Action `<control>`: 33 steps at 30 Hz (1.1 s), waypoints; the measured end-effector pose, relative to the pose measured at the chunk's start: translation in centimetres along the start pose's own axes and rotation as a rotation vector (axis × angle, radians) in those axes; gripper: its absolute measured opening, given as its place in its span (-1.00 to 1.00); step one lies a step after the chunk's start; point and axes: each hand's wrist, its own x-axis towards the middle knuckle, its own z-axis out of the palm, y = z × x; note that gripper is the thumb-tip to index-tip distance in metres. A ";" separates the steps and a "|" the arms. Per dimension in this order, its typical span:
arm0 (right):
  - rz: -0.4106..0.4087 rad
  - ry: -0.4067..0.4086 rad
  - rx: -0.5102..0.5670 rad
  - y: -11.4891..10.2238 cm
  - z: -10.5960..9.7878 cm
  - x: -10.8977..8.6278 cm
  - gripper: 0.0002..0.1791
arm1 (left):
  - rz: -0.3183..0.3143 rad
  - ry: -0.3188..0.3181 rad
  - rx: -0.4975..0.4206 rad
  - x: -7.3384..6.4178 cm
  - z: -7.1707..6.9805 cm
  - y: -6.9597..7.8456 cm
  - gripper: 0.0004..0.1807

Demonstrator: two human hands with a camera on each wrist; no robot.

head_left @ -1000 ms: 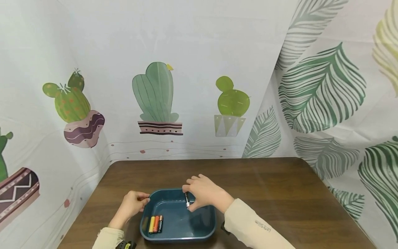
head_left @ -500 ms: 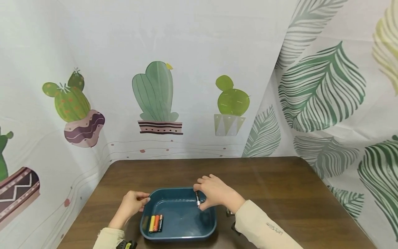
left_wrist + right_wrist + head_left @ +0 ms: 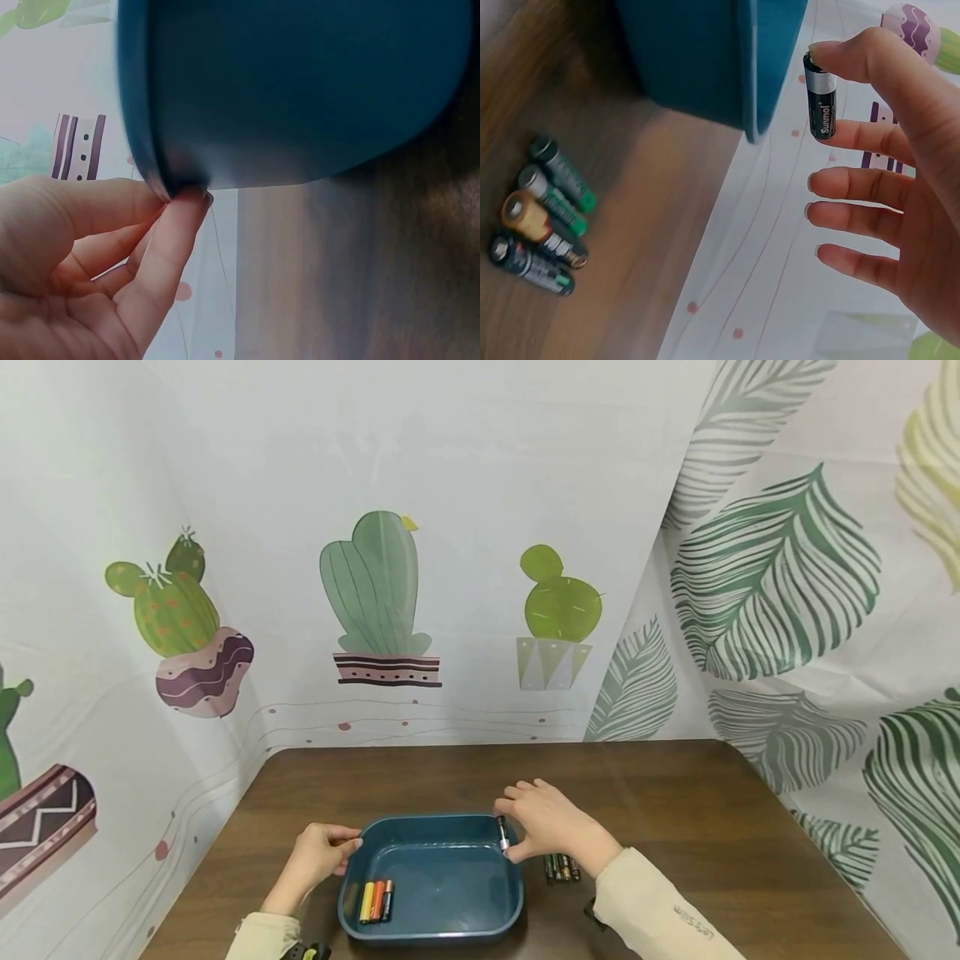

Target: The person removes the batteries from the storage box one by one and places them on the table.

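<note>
Hands apart, both clamped. Head view: small dark battery (image 3: 503, 833) near far right corner of tray (image 3: 431, 936), pinched in right hand (image 3: 551, 821); left hand (image 3: 318, 852) grips tray's left side; yellow, orange and black batteries (image 3: 377, 902) lie side by side in tray. Left wrist: thumb and fingers closed on tray's edge. Right wrist: battery black, silver-banded, marked Sunmol, held end to end between thumb and forefinger, other fingers spread; four batteries (image 3: 546, 231) on table (image 3: 622, 292).

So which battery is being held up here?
The black and silver battery marked Sunmol, pinched by its ends in the right hand; the three batteries in the tray and the four batteries on the table lie unheld.
</note>
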 end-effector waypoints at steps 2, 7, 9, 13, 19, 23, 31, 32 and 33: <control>0.013 -0.001 0.006 0.3 0.0 -0.4 -0.50 | 0.000 0.001 0.000 0.0 0.0 0.0 -0.87; 0.041 0.009 0.031 1.0 0.2 -1.2 -0.47 | -0.004 0.000 0.010 -0.1 0.0 -0.1 -0.87; 0.050 0.015 0.041 1.3 0.3 -1.5 -0.47 | -0.001 -0.002 0.013 -0.2 0.0 -0.1 -0.87; 0.068 0.024 0.059 2.0 0.5 -2.1 -0.47 | 0.004 -0.008 0.006 -0.2 0.0 -0.1 -0.86; 0.087 0.036 0.072 3.0 0.5 -3.0 -0.48 | -0.009 -0.004 -0.005 -0.1 0.0 0.1 -0.87; 0.098 0.040 0.073 3.7 0.7 -3.7 -0.49 | 0.009 -0.005 -0.004 -0.1 -0.1 0.2 -0.88; 0.130 0.024 0.085 5.1 1.2 -5.0 -0.49 | -0.006 -0.010 0.012 -0.1 0.0 0.2 -0.87; 0.135 0.020 0.088 5.2 1.2 -5.2 -0.49 | -0.005 -0.010 0.014 0.0 0.0 0.2 -0.87; 0.142 0.015 0.090 5.4 1.3 -5.3 -0.49 | -0.003 -0.009 0.016 0.0 0.0 0.1 -0.87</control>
